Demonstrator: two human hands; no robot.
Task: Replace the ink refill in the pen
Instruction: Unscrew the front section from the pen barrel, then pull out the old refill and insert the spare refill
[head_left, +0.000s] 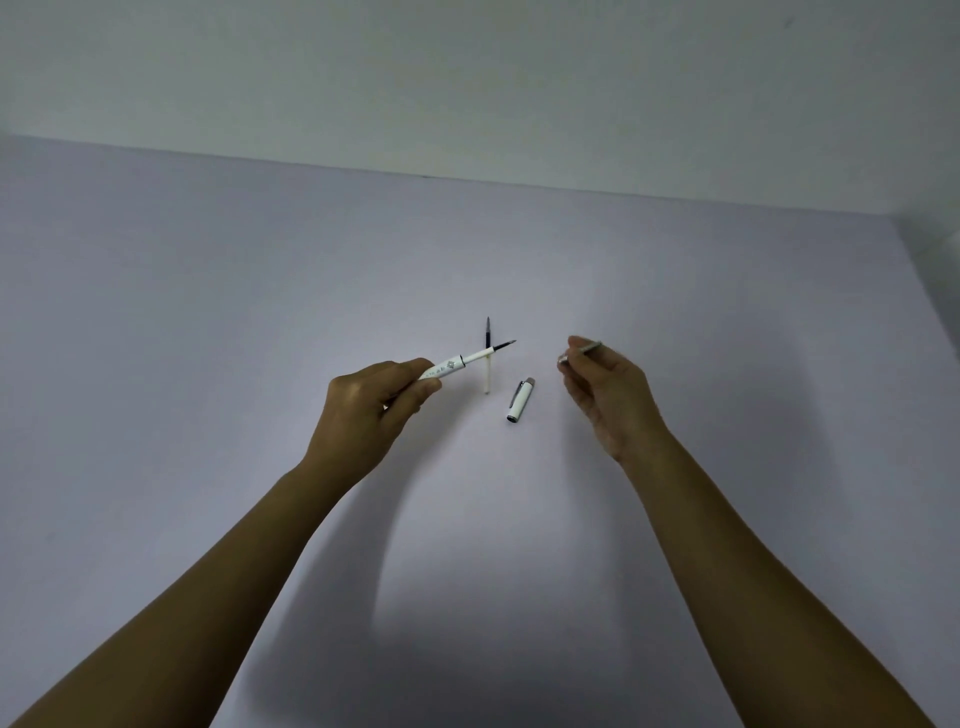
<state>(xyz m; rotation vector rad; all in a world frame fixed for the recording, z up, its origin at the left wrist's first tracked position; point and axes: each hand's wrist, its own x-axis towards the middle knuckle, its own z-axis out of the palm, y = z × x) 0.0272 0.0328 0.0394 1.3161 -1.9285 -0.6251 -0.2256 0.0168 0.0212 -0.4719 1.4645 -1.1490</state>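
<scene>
My left hand (371, 410) grips a white pen barrel (447, 365) above the table, open end pointing right. A refill (493, 349) with a white tube and dark tip sticks out of that end. A second refill (487, 376) lies on the table just behind it, pointing away from me, and the held one crosses over it. The white pen cap (521, 400) with its clip lies on the table between my hands. My right hand (610, 395) pinches a small silver pen tip piece (587, 348) between thumb and fingers, apart from the barrel.
The pale lilac table (208, 322) runs back to a plain wall (467, 78), with its far edge across the upper view. The table's right edge drops off at the far right. My forearms cast shadows near the front.
</scene>
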